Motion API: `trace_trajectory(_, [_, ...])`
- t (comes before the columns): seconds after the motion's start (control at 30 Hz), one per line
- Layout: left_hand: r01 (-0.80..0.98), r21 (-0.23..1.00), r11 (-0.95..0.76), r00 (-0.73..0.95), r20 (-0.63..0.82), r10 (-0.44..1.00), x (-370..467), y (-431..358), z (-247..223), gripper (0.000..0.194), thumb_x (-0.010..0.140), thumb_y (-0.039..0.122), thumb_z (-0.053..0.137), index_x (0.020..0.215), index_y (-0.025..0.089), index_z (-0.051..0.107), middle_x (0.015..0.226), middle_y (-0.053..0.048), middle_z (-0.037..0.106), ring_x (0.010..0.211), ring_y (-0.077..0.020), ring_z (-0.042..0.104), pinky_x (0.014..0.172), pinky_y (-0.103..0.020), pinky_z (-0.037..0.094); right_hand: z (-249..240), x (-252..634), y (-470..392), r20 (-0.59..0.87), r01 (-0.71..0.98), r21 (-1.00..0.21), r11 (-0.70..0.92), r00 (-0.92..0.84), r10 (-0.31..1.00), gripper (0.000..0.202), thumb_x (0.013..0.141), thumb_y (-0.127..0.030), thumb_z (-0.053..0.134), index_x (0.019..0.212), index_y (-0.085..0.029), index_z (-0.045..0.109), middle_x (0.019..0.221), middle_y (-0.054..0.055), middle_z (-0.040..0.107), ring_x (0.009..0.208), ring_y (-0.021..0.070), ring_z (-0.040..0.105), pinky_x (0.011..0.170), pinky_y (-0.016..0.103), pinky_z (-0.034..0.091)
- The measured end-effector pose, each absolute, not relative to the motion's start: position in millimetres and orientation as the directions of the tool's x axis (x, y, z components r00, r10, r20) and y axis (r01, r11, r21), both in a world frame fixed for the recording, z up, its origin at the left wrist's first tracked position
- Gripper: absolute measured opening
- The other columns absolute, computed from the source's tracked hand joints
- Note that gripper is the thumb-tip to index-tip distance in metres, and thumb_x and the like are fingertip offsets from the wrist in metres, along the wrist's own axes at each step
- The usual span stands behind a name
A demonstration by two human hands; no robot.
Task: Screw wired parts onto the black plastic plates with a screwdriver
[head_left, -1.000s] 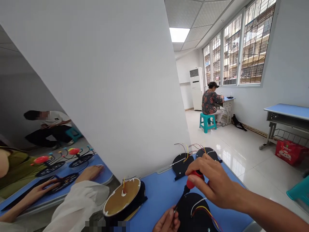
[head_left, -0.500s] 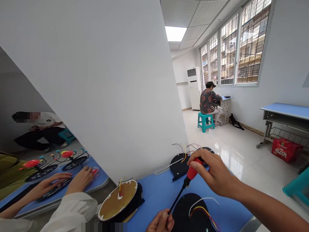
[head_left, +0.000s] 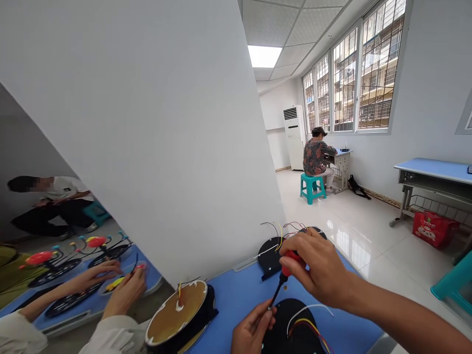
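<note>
My right hand (head_left: 319, 273) grips the red handle of a screwdriver (head_left: 283, 281), its dark shaft slanting down to the left. The fingertips of my left hand (head_left: 253, 327) are pinched together around the screwdriver's tip; a tiny shiny piece seems to show there, too small to name. Just right of my left hand, a black round disc (head_left: 295, 332) lies on the blue desk (head_left: 236, 290), with white, yellow and red wires rising from it. Behind the screwdriver is another black disc with wires (head_left: 268, 255).
A tilted round part with a tan face (head_left: 180, 312) rests on stacked black pieces at the desk's left. A co-worker's hands (head_left: 127, 290) handle small parts at the left table. A white wall (head_left: 165, 147) rises behind; a person (head_left: 315, 152) sits far off.
My left hand has risen slightly towards the screwdriver's tip, and the screwdriver has shifted a little left with my right hand. The co-worker's hands have moved to a yellow item. The view has shifted slightly.
</note>
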State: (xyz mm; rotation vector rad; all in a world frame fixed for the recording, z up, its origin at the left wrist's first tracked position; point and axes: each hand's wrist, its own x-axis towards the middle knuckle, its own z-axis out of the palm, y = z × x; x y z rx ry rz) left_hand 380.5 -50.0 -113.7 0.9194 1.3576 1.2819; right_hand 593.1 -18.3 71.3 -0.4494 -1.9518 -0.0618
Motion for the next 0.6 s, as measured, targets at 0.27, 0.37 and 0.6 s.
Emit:
trace_trajectory(0.27, [0.51, 0.857, -0.067, -0.147, 0.164, 0.976, 396, -24, -113, 0.037, 0.071, 0.048, 0.054, 0.083, 0.024, 0.08, 0.094, -0.009, 0.078, 0.097, -0.0307, 0.069, 0.094, -0.044, 0.053, 46, 571, 7, 0.762, 0.449, -0.113, 0.886, -0.533, 0.367, 0.017, 0.106, -0.028, 0.044, 0.096, -0.02, 0.055, 0.082, 0.002, 0.071, 0.068, 0.0158, 0.062, 0.068, 0.031, 0.038])
trace_trajectory(0.37, [0.533, 0.842, -0.081, -0.141, 0.183, 0.973, 393, -19, -121, 0.034, 0.067, 0.044, 0.056, 0.079, 0.024, 0.081, 0.092, -0.011, 0.079, 0.097, -0.0342, 0.068, 0.094, -0.049, 0.053, 36, 559, 15, 0.722, 0.462, -0.071, 0.884, -0.587, 0.365, 0.014, 0.104, -0.03, 0.05, 0.096, -0.02, 0.056, 0.083, 0.001, 0.072, 0.069, 0.016, 0.064, 0.068, 0.031, 0.039])
trace_trajectory(0.6, [0.504, 0.862, -0.062, -0.063, 0.108, 0.992, 376, -19, -150, 0.035, 0.081, 0.046, 0.054, 0.091, 0.024, 0.08, 0.099, -0.009, 0.079, 0.1, -0.0303, 0.07, 0.097, -0.041, 0.053, 35, 544, 20, 0.649, 0.474, 0.001, 0.881, -0.67, 0.36, 0.016, 0.101, -0.036, 0.056, 0.099, -0.02, 0.058, 0.086, 0.0, 0.074, 0.073, 0.0161, 0.068, 0.069, 0.031, 0.04])
